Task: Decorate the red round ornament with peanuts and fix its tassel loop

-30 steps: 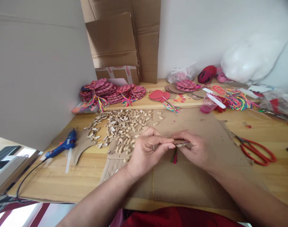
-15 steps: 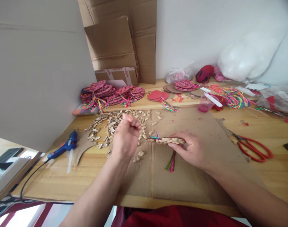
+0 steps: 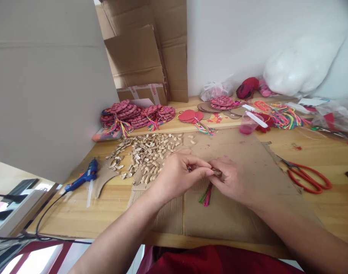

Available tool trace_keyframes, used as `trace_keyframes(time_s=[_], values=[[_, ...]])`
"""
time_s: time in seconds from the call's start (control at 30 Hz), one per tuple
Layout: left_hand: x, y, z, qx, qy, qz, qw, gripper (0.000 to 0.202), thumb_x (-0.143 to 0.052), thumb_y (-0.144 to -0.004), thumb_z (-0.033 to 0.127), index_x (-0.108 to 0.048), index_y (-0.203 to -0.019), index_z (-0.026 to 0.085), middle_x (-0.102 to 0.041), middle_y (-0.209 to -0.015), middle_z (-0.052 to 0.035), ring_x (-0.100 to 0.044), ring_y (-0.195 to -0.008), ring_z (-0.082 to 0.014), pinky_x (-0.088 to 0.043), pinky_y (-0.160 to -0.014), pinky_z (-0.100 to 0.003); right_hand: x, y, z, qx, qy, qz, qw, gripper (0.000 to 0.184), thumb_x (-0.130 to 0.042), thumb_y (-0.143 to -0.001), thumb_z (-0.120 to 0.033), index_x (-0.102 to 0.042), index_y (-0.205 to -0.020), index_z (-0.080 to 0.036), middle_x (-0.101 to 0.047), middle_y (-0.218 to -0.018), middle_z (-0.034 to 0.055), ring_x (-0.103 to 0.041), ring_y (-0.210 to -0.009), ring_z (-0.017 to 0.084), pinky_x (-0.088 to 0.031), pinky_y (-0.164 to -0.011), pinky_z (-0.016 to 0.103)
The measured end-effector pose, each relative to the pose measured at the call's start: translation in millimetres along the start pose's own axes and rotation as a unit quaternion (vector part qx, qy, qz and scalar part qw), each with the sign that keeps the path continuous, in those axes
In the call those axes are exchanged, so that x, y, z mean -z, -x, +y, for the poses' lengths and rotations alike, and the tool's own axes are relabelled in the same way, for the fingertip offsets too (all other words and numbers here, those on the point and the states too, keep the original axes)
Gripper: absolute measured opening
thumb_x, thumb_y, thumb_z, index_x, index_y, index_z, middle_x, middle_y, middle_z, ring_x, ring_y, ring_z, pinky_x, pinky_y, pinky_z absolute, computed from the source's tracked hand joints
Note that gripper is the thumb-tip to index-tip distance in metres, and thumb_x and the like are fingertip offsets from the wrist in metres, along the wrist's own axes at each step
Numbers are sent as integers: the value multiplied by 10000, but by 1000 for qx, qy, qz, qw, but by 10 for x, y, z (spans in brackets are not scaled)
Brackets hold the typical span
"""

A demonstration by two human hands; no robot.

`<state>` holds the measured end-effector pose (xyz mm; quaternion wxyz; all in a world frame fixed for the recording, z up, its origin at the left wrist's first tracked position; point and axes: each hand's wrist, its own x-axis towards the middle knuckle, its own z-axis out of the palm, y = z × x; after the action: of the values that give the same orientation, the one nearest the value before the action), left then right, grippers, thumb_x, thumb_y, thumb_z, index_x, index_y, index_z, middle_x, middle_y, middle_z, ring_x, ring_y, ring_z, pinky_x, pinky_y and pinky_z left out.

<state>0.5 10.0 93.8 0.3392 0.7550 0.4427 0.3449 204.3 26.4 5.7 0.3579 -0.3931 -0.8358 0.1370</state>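
Observation:
In the head view, my right hand [image 3: 229, 179] is closed on a peanut-covered ornament [image 3: 217, 172], a flat piece with peanut shells along it. Most of the ornament is now hidden behind my fingers. Its green and pink tassel [image 3: 206, 196] hangs below over the cardboard sheet [image 3: 233, 220]. My left hand [image 3: 179, 173] meets the right one, thumb and fingers pinched at the ornament's near side. Whether a loose peanut is also between those fingertips I cannot tell. Left of the hands lies a heap of peanuts and shells [image 3: 151, 150].
A blue glue gun [image 3: 82, 178] with its cord lies at the left. Red-handled scissors [image 3: 308, 177] rest at the right. Along the back are pink tasselled ornaments [image 3: 128, 114], red discs [image 3: 190, 115], a plastic cup [image 3: 247, 125], coloured cords [image 3: 288, 116] and a white bag [image 3: 296, 68].
My left hand has moved right from over the peanut heap to the ornament, and its fingers have closed there. My right hand stays in about the same place, still holding the ornament.

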Motion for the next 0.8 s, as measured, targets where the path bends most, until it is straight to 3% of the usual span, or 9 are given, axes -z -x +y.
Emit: trace_keyframes(time_s=[0.17, 0.27, 0.4, 0.53, 0.6, 0.73, 0.8], values=[[-102, 49, -41, -88, -46, 83, 992, 54, -768, -870, 235, -807, -838, 217, -677, -719, -7, -597, -748, -162, -453, -756, -306, 5, -1, -17, 6, -12, 0, 1000, 157, -609, -840, -92, -631, -904, -233, -708, -860, 13, -637, -830, 162, -438, -747, 289], [-136, 99, -58, -179, -141, 131, 965, 91, -726, -904, 234, -762, -828, 200, -637, -734, -20, -554, -782, -183, -437, -787, -332, -5, 1, -28, 4, -29, 0, 1000, 186, -599, -835, -85, -648, -930, -238, -729, -899, 22, -649, -856, 173, -459, -779, 304], [-167, 166, -43, -246, -198, 138, 939, 116, -672, -939, 221, -687, -832, 181, -635, -798, -42, -522, -808, -198, -416, -811, -357, 14, -17, -65, -11, -70, -9, 997, 150, -628, -845, -150, -683, -938, -254, -748, -893, 17, -659, -845, 181, -486, -786, 321], [-115, 363, 42, -182, -88, 101, 974, 133, -671, -945, 210, -656, -813, 205, -641, -792, -19, -551, -830, -182, -416, -821, -336, 35, -38, -77, -54, -126, -19, 990, 86, -659, -865, -274, -719, -924, -255, -757, -843, 4, -667, -762, 170, -499, -720, 318], [-30, 556, 95, -123, -21, 42, 991, 144, -665, -947, 200, -654, -804, 214, -642, -785, -11, -564, -815, -168, -424, -798, -318, 24, -42, -55, -91, -155, -10, 984, 136, -669, -871, -330, -729, -961, -248, -764, -851, 16, -674, -750, 178, -513, -705, 330], [232, 1134, 77, 6, 70, -75, 995, 213, -647, -957, 300, -664, -759, 222, -631, -762, -26, -565, -753, -161, -430, -704, -291, -28, -56, -3, -153, -249, 14, 956, 263, -686, -862, -377, -720, -1091, -253, -778, -937, 38, -713, -856, 201, -571, -771, 358], [372, 1510, -56, 105, 68, -67, 990, 293, -641, -947, 414, -672, -726, 224, -617, -733, -32, -554, -722, -168, -424, -668, -288, -47, -73, 5, -172, -306, 18, 936, 331, -683, -863, -388, -696, -1174, -275, -779, -1026, 38, -721, -928, 200, -591, -783, 351]])
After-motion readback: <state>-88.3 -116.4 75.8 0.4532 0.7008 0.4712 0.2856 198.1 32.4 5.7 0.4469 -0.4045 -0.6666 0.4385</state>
